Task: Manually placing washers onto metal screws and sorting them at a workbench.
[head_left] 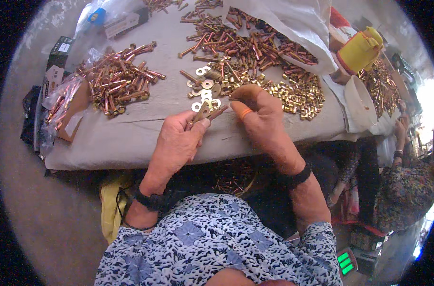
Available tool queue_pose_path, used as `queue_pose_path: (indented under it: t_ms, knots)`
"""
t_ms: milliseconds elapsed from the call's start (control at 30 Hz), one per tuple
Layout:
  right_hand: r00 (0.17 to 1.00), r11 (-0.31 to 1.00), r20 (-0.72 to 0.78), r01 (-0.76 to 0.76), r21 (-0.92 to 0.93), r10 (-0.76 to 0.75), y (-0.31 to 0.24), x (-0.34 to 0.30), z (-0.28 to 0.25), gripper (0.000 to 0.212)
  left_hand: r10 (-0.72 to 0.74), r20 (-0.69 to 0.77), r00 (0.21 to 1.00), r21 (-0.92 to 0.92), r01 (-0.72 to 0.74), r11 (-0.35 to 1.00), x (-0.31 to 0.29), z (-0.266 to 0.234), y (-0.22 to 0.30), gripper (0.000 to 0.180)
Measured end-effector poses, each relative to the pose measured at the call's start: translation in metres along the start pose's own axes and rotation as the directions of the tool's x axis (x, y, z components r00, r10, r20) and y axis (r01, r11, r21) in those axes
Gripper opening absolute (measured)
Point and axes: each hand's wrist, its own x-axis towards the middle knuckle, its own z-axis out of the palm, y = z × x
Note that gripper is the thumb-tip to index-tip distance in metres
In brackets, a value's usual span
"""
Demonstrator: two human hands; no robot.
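My left hand (180, 136) is closed around a few brassy bolts (218, 112), whose shanks point up and to the right over the table's near edge. Close to their tips is my right hand (260, 117), fingers curled in toward the thumb, with orange covers on the thumb and a finger. Whatever sits between those fingertips is too small to make out. Just beyond the hands lie flat washers (207, 84), some silvery and some yellowish. To their right spreads a heap of short gold sleeves (302, 97).
A big pile of long bolts (255, 45) lies at the back beside white sheeting (293, 19). Another bolt pile (121, 81) is on the left, near an open carton (74, 112). A yellow jug (361, 50) and white tub (360, 102) stand right, near another person's hand (402, 127).
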Motion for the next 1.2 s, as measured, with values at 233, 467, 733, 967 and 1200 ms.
queue_pose_path:
  t_ms: [233, 467, 733, 967, 1200]
  knots:
    - [0.984, 0.948, 0.177, -0.079, 0.309, 0.024, -0.019, -0.01, -0.009, 0.018, 0.068, 0.013, 0.998, 0.065, -0.069, 0.995, 0.0, 0.001, 0.0, 0.018]
    - [0.982, 0.959, 0.189, -0.077, 0.273, 0.025, -0.025, -0.015, -0.011, 0.017, 0.043, 0.065, 0.997, 0.069, -0.047, 0.996, -0.003, 0.0, 0.001, 0.018]
    - [0.991, 0.997, 0.112, 0.072, 0.013, -0.073, -0.025, -0.018, -0.016, 0.016, 0.269, -0.009, 0.963, 0.328, -0.251, 0.911, -0.004, 0.004, -0.006, 0.021]
    - [0.995, 0.998, 0.092, 0.049, -0.027, -0.046, -0.026, -0.02, -0.019, 0.015, 0.375, -0.041, 0.926, 0.432, -0.322, 0.842, -0.006, 0.011, -0.004, 0.023]
    - [0.989, 0.989, 0.07, 0.135, -0.064, -0.131, -0.026, -0.021, -0.021, 0.013, 0.406, -0.026, 0.914, 0.468, -0.347, 0.813, -0.009, 0.014, 0.0, 0.021]
